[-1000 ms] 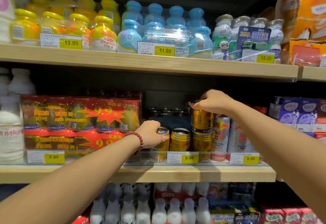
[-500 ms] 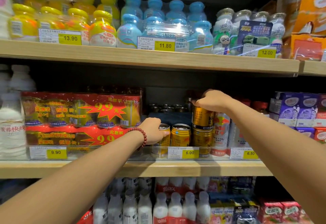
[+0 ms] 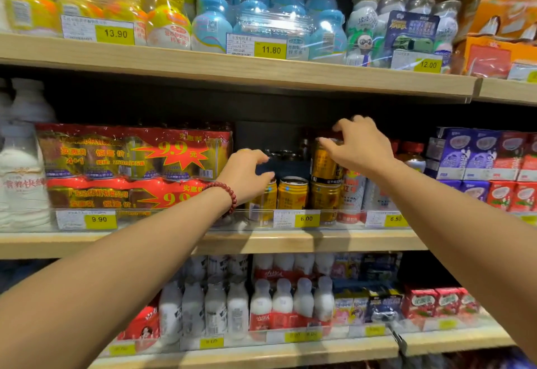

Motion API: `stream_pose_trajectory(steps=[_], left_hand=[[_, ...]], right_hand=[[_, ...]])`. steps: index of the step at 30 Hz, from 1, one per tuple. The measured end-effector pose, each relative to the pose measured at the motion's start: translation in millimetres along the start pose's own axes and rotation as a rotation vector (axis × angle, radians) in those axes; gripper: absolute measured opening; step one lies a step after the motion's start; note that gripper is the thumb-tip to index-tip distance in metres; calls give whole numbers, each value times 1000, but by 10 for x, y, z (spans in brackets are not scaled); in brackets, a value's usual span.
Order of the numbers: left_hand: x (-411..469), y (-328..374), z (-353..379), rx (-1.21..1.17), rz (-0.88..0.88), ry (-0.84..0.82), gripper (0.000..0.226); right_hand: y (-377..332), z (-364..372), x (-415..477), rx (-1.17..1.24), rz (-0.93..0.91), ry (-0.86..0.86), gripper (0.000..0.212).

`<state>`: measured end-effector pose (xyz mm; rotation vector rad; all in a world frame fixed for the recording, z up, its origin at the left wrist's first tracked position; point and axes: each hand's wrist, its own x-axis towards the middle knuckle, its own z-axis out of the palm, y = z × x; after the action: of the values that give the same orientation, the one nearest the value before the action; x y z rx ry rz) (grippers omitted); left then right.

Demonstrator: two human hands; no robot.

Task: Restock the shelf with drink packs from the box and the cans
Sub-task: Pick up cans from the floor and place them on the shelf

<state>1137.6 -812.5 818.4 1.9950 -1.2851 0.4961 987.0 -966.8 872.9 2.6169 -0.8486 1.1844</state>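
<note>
View: head camera, looking up and forward at store shelving.
Middle shelf: a wooden board with a clear front rail. Gold cans stand at its centre and red drink packs are stacked two high on its left.
Right hand: it reaches in from the right, thumb and fingers curled and pinching the top rim of the upper gold can.
Upper gold can: it stands upright on top of the lower gold can, at the right end of the gold row.
Left hand: it is curved like a claw over the left gold can, with the thumb at the can's top. Whether it actually grips the can cannot be told.
Left wrist: it wears a red bead bracelet.
Middle gold can: it stands alone between the left gold can and the stacked pair, with its lid showing.
Price tag: yellow, reads 6.00, and is fixed to the rail under the gold cans.
Right neighbours: white-and-red cans stand just beside the stack, with purple cartons farther right.
Top shelf: yellow bottles and blue bottles in shrink wrap.
</note>
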Motion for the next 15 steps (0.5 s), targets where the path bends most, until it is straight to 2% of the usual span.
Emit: stream_pose_trajectory(steps=[3,7,15], left_hand=[[-139,61,-14,-122,33,33,26],[-387,181,96,-225,64,-2,11],[-1236,541,677,-359,83,-199,11]], right_hand=[[33,-38,-254,18,12,61,45],[133,-75,-650,-13,79,48,40],[519,-72,-1894,-13,245,-121,35]])
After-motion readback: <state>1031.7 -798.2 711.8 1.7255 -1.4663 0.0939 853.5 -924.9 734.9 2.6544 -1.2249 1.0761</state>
